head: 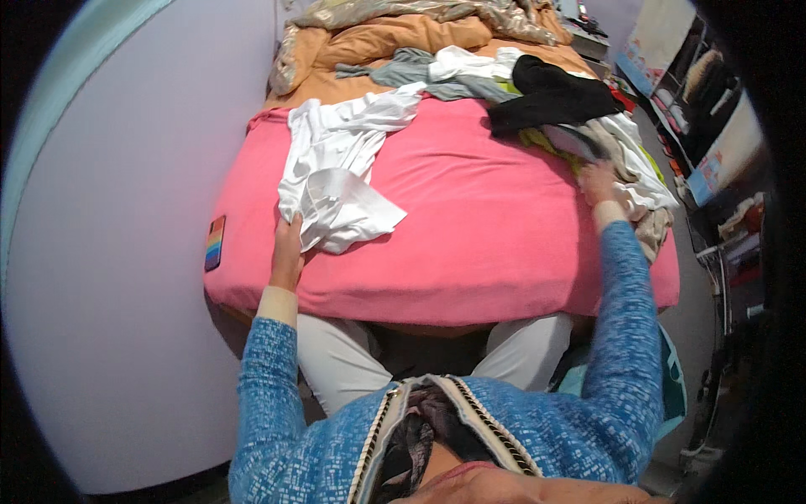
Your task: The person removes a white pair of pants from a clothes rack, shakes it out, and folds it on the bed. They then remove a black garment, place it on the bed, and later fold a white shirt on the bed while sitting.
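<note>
My left hand [289,251] grips the near end of a rumpled white shirt [334,157], thumb on top of the cloth. The shirt is spread at the left of a pink sheet [459,252], its collar turned towards me. At the right, my blurred right hand [598,181] touches a heap of clothes; whether its fingers hold any cloth cannot be made out. Just beyond that hand lies a grey and dark garment [576,142]. A black garment [554,97] tops the heap, with a white garment [639,167] along its right side.
A phone with a rainbow-striped case [215,243] lies by the left wall [132,252]. Farther back are a grey garment [403,69] and an orange quilt [403,38]. Open shelving with clothes [699,82] stands right of the bed. A light-blue container [674,384] sits beside my right elbow.
</note>
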Available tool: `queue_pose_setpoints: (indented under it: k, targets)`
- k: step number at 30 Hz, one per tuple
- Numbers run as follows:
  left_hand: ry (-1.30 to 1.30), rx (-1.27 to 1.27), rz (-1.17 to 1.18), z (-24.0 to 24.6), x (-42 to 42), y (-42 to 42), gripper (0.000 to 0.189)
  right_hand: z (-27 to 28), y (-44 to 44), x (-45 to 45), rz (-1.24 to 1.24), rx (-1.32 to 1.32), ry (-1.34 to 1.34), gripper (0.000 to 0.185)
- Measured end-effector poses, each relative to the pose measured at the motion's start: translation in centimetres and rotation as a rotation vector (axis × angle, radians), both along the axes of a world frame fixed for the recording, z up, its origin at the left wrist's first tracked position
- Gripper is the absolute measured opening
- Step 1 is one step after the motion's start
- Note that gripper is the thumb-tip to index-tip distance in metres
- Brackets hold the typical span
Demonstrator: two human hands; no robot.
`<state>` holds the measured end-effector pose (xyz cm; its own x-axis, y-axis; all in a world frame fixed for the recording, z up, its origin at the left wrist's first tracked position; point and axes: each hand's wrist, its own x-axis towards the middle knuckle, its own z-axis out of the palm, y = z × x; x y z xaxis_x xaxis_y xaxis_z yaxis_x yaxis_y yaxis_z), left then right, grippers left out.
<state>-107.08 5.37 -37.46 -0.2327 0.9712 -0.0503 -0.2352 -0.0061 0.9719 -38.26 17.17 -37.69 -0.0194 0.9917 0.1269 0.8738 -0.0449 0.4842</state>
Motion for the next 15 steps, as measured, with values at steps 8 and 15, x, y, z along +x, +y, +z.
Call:
queue_pose_setpoints:
  k: [8, 15]
  targets:
    - [-0.352, -0.009, -0.2, 3.8, 2.4, -0.4, 0.042, 6.6, -4.9, -9.0, 0.238, 0.03, 0.18, 0.03]
    - [-0.386, 0.175, -0.332, 12.5, 7.9, -3.3, 0.037, 4.6, -6.9, -32.1, 0.935, -0.379, 1.433, 0.101]
